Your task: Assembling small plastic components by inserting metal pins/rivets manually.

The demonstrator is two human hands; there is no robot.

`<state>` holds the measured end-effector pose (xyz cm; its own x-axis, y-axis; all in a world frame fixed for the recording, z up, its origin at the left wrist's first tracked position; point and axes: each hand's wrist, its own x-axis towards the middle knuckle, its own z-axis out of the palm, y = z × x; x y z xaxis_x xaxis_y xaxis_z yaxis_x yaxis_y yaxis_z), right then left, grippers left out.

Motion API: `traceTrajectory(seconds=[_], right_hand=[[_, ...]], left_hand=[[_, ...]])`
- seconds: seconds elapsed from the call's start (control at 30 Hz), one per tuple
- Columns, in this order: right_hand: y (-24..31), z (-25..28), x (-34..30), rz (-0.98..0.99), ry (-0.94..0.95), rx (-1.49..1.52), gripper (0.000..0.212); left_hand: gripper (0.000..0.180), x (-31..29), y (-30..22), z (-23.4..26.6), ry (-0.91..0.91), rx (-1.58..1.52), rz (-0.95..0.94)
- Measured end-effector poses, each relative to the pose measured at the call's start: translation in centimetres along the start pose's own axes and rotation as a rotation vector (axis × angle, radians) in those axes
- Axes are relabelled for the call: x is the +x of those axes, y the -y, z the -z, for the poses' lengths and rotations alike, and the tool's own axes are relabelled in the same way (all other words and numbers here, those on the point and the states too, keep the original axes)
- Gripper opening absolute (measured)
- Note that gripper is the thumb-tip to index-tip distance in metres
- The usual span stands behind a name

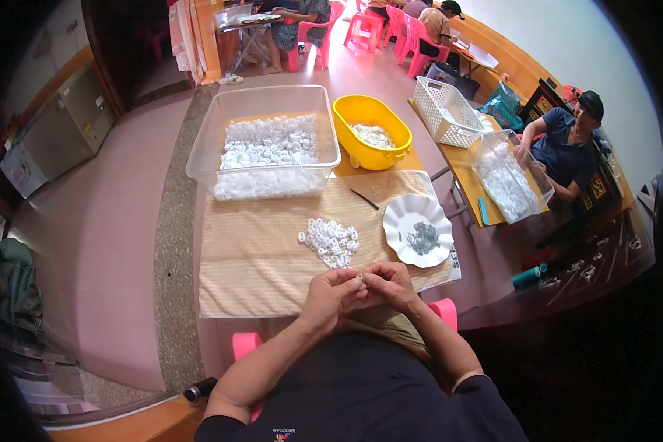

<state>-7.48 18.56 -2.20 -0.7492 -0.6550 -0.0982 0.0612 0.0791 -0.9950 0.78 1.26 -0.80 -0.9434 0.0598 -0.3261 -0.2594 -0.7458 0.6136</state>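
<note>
My left hand (330, 296) and my right hand (392, 284) meet at the towel's near edge, thumbs and fingertips pinched together. Whatever sits between the fingertips is tiny and mostly covered, so its kind cannot be made out. Just beyond them a loose pile of small white ring-like plastic pieces (330, 240) lies on the beige towel (247, 269). To the right of the pile, a white scalloped plate (396, 215) holds a heap of small grey translucent pieces (423, 239). A thin dark pointed tool (363, 199) rests above the pile, left of the plate.
At the table's far side stand a clear plastic bin (206, 140) full of white pieces and a yellow tub (381, 158) with more. On the right, a co-worker (571, 144) reaches into another clear container (541, 188) beside a white basket (449, 110). Several people sit farther back on pink chairs.
</note>
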Motion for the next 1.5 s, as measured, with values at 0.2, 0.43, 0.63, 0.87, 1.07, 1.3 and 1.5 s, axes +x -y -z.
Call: traceTrajectory(seconds=[0.2,0.43,0.63,0.87,1.07,1.3,1.5], right_hand=[[0.4,-0.4,0.1,0.026,-0.01,0.088,0.016],[-0.4,-0.2,-0.2,-0.067,-0.042,0.102,0.019],[2.8,-0.3,-0.4,0.132,0.096,-0.26,0.015],[9.8,-1.7,-2.8,0.532,-0.175,-0.446,0.028],[18.6,-5.4,-5.2,1.072,0.049,-0.409,0.026],[24.4,-8.2,-3.8,1.273,0.338,-0.421,0.018],[22.6,-9.8,-4.8,1.053,0.205,-0.191,0.011]], left_hand=[[0.019,0.3,0.2,0.4,0.013,0.001,-0.01],[0.019,0.0,0.1,0.0,-0.004,-0.01,-0.013],[0.018,-0.3,0.3,-0.2,0.011,-0.02,-0.03],[0.017,0.6,0.1,0.3,-0.068,-0.066,-0.034],[0.016,0.8,-0.4,0.5,-0.094,-0.058,-0.049],[0.017,0.5,-0.2,0.8,-0.108,-0.07,-0.049],[0.018,0.6,-0.2,0.0,-0.075,-0.046,-0.035]])
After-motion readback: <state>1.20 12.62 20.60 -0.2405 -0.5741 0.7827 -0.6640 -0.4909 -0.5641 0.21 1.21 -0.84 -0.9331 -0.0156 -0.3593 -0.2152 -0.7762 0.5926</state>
